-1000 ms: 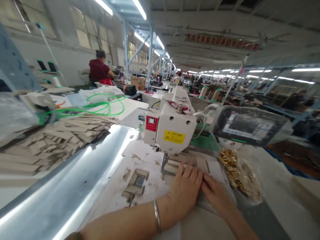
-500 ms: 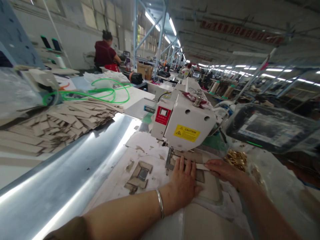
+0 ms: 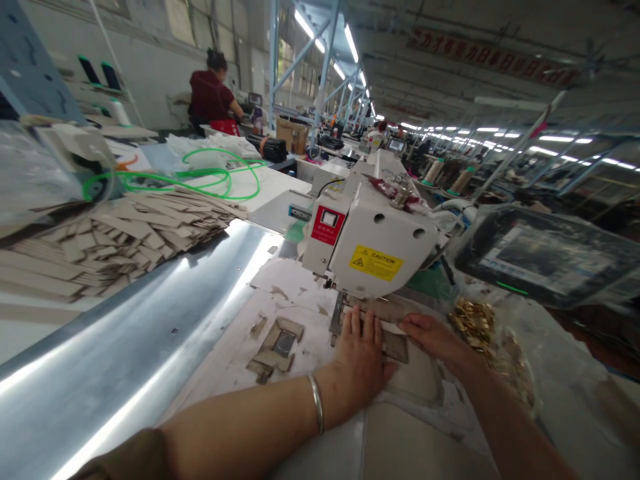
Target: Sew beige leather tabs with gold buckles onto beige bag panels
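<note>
The lower edge of the sewing machine leaves only narrow room beyond the left hand, and golden pieces lie at the machine's right. In front of the machine, the pale strip is mostly hidden under this hand, resting flat with fingers straight and thumb apart, while the right hand pinches the visible end.

Green tubing: looped across a white tabletop.
Red banner: hung below the ceiling.
Cardboard box: placed near a blue metal post.
</note>
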`<state>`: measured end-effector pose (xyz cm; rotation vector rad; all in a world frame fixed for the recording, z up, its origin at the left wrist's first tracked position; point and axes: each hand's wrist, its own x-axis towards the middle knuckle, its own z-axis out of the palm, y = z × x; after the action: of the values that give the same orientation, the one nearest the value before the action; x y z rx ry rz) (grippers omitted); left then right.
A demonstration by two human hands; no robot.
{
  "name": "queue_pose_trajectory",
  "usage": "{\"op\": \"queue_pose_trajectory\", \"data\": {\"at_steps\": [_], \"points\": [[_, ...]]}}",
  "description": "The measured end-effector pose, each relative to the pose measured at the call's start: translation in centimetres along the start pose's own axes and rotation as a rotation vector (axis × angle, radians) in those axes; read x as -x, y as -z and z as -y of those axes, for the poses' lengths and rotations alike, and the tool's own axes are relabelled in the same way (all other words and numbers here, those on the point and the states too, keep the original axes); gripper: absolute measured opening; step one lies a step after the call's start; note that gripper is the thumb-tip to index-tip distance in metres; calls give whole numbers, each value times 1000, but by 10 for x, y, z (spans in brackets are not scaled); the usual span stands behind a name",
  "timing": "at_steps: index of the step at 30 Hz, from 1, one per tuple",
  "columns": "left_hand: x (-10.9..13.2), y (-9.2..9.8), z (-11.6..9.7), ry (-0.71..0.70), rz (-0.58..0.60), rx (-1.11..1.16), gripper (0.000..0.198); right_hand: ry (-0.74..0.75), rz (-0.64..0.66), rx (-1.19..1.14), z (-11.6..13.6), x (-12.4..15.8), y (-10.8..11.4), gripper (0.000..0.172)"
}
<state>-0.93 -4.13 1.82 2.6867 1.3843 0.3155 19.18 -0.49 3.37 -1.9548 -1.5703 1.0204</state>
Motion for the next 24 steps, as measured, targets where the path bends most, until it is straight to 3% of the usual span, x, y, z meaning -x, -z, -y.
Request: {"op": "queue_pose_trajectory", "data": {"at_steps": [6, 11, 14, 24], "points": [[-1, -1, -6, 69, -60, -66, 77, 20, 45, -17, -5, -3, -3, 27], [-4, 10, 1, 74, -27, -151, 67, -34, -63, 95, 6, 0, -2, 16], [-5, 13, 9, 27, -19, -144, 63, -112, -137, 181, 8, 2, 1, 18], [-2, 17, 26, -70, -36, -78, 55, -278, 5, 93, 14, 7, 10, 34]]}}
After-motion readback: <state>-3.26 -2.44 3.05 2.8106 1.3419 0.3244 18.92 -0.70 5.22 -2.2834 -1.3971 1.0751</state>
